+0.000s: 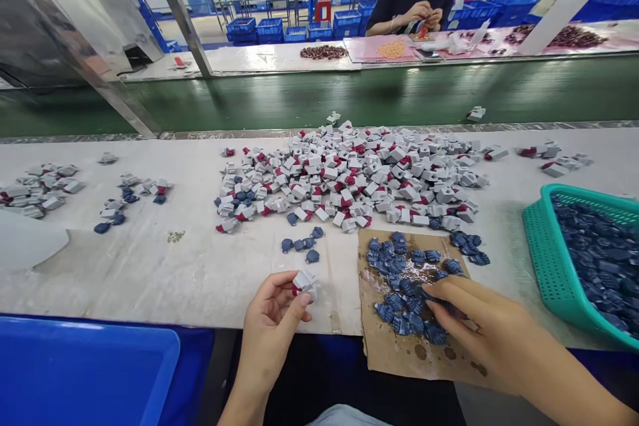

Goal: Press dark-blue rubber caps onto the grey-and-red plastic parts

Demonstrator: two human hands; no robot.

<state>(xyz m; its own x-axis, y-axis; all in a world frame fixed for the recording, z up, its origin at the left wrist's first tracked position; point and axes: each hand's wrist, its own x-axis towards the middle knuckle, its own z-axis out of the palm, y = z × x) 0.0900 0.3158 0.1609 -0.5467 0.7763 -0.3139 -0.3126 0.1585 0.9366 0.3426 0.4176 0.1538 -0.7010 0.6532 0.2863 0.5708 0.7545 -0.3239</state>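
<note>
Looking forward and down, the head view shows two bare hands at the near edge of a pale table [239, 259]. The left hand [273, 316] has thumb and fingers clamped on a grey piece [305, 281] with a dark red part, held at the fingertips. The right hand [479, 326] is over a sheet of cardboard [374, 353] bearing wet-looking blue pieces [394, 263], its thumb and forefinger slightly apart at the tips; whether they grip one cannot be told. Key relation: the nearest blue piece [410, 287] lies just left of the right fingertips — the right hand is by far the nearer — and the grey piece is well apart, farther left. The blue piece's long axis is unclear among its crowded neighbours. Beyond the hands spreads a heap [349, 173] of more grey pieces; a green basket [536, 259] of blue pieces stands at right.
</note>
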